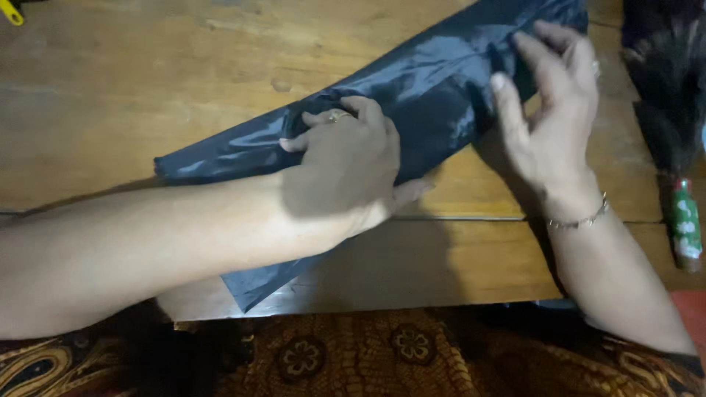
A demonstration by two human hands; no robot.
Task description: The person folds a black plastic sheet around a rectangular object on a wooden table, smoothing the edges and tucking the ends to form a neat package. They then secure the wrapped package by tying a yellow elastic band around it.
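A dark blue shiny plastic sheet (434,88) lies diagonally across a wooden table (147,81), folded into a long strip. My left hand (349,165) presses down on its middle, fingers curled and a ring showing. My right hand (551,103) rests at the sheet's upper right part, with the fingertips pinching a fold of the plastic. A thin bracelet circles my right wrist. The sheet's lower end pokes out under my left forearm near the table's front edge.
A dark feathery brush with a green and white handle (685,220) lies at the right edge of the table. A yellow object (10,12) sits at the top left corner. Patterned brown fabric (353,356) covers my lap below the table's front edge.
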